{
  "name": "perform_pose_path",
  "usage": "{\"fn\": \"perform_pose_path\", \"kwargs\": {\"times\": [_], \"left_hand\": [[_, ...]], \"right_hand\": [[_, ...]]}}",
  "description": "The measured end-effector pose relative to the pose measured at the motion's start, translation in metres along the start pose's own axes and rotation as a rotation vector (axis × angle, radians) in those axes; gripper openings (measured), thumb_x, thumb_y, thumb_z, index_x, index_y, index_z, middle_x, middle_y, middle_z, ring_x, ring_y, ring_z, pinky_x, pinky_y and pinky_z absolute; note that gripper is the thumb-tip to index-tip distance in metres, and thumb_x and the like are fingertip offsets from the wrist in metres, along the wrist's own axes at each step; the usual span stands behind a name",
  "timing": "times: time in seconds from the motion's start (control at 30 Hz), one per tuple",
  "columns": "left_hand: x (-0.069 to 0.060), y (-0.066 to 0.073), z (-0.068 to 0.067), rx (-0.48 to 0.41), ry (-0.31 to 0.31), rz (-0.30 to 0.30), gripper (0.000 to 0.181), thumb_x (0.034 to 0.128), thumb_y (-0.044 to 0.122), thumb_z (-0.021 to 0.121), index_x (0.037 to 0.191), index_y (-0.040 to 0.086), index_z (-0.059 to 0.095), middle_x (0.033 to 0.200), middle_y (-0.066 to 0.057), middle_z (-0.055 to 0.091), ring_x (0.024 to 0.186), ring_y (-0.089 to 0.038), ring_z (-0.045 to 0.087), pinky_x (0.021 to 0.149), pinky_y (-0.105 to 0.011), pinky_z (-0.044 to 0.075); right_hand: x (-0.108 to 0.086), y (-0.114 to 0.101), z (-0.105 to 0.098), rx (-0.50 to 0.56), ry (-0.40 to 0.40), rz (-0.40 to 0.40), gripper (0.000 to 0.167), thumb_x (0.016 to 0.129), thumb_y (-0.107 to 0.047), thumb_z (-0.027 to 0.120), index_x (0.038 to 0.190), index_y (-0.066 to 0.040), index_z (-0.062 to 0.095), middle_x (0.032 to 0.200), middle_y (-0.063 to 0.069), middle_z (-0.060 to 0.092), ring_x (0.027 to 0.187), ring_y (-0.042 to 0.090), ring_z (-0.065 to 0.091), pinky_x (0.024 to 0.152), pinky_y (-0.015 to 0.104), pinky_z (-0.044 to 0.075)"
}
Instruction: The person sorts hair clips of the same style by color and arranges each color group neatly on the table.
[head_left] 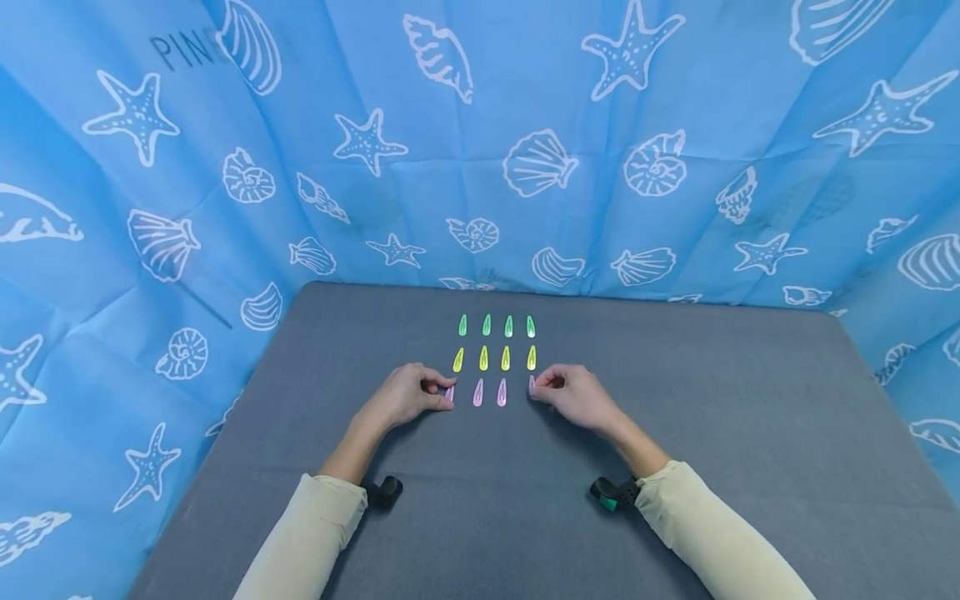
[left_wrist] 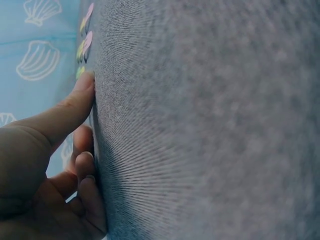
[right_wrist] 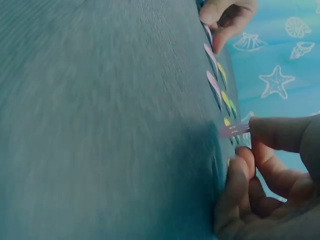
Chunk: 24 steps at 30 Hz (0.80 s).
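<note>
Pink, yellow and green snap hair clips lie in three rows on the grey table. My left hand is at the left end of the pink row, its thumb and forefinger pinching the leftmost pink hair clip by its ends. At the right end, my right hand pinches another pink hair clip between thumb and fingers. Two more pink clips, one of them the left-middle clip, lie untouched between the hands. In the left wrist view, the left thumb hides the clip it holds.
Behind the pink row come a row of yellow clips and a row of green clips. A blue curtain printed with shells and starfish hangs along the table's back edge. Each wrist wears a black camera, the left camera beside its sleeve.
</note>
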<state>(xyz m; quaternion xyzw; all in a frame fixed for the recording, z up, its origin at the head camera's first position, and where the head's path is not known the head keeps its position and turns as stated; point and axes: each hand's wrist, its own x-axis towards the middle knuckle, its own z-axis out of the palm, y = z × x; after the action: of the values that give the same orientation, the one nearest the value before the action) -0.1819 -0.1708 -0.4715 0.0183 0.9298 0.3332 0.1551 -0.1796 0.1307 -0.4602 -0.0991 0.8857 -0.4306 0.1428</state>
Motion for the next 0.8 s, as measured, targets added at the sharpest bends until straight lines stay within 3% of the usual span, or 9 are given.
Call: {"fn": "perform_pose_path", "kwargs": {"times": [0.23, 0.43, 0.63, 0.8], "left_hand": [[0.0001, 0.0011, -0.001, 0.004, -0.005, 0.009, 0.037, 0.0814, 0.03, 0.087, 0.117, 0.027, 0.079, 0.091, -0.002, 0.058, 0.085, -0.018, 0.053, 0.07, -0.032, 0.04], [0.0006, 0.0013, -0.0005, 0.012, -0.009, -0.004, 0.037, 0.0815, 0.03, 0.087, 0.117, 0.028, 0.078, 0.092, -0.001, 0.058, 0.085, -0.017, 0.053, 0.071, -0.033, 0.04], [0.0013, 0.0005, 0.0007, -0.003, -0.002, 0.015, 0.037, 0.0802, 0.03, 0.088, 0.116, 0.026, 0.079, 0.09, -0.001, 0.058, 0.083, -0.017, 0.052, 0.07, -0.031, 0.039], [0.0001, -0.0014, -0.0002, -0.01, -0.004, 0.036, 0.037, 0.0806, 0.03, 0.088, 0.116, 0.025, 0.079, 0.088, -0.001, 0.058, 0.081, -0.017, 0.052, 0.069, -0.031, 0.039]], "right_hand": [[0.0068, -0.0078, 0.0101, 0.016, 0.046, 0.081, 0.015, 0.096, -0.02, 0.072, 0.09, -0.006, 0.074, 0.08, 0.002, 0.066, 0.071, 0.014, 0.052, 0.064, 0.029, 0.039], [0.0086, -0.0076, 0.0109, -0.099, 0.091, 0.118, 0.016, 0.096, -0.019, 0.07, 0.088, -0.005, 0.073, 0.078, 0.002, 0.066, 0.067, 0.013, 0.054, 0.059, 0.027, 0.04], [0.0067, -0.0066, 0.0086, -0.166, 0.074, 0.095, 0.021, 0.097, -0.026, 0.069, 0.09, -0.006, 0.068, 0.077, 0.002, 0.064, 0.066, 0.014, 0.054, 0.058, 0.027, 0.04], [0.0045, -0.0061, 0.0051, -0.188, 0.01, 0.087, 0.024, 0.096, -0.029, 0.07, 0.083, -0.008, 0.07, 0.073, 0.0, 0.064, 0.064, 0.013, 0.054, 0.057, 0.026, 0.04]]}}
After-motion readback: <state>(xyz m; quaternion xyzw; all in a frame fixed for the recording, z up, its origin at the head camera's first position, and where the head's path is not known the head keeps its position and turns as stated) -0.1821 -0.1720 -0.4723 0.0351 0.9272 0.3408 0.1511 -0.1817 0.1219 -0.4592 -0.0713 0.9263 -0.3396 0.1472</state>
